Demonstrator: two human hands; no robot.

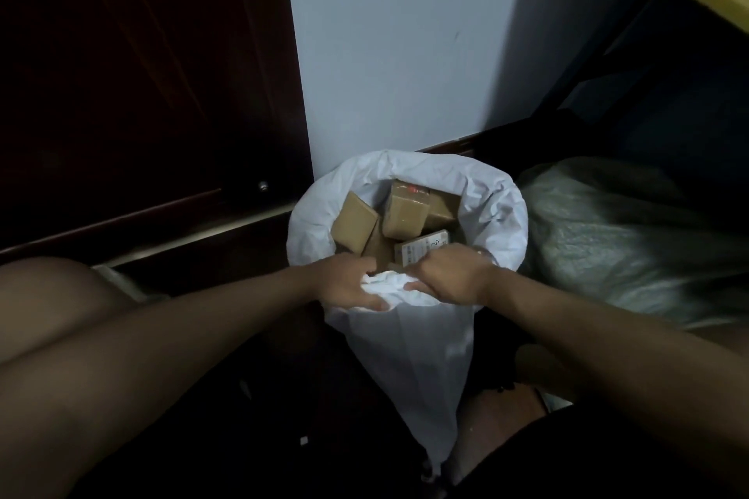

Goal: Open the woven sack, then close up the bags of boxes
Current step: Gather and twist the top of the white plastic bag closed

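Observation:
A white woven sack (409,356) stands on the floor in front of me with its mouth open wide. Inside lie several brown cardboard boxes (405,215), one with a printed label. My left hand (350,284) and my right hand (450,275) both grip the near rim of the sack, bunching the white fabric between them. The fingers of both hands curl over the gathered edge. The far rim (409,162) is folded outward.
A second, greyish filled bag (620,235) lies to the right under a dark bench. A dark wooden door (142,73) is at the left and a white wall (397,45) behind. My bare knee (60,312) is at the lower left.

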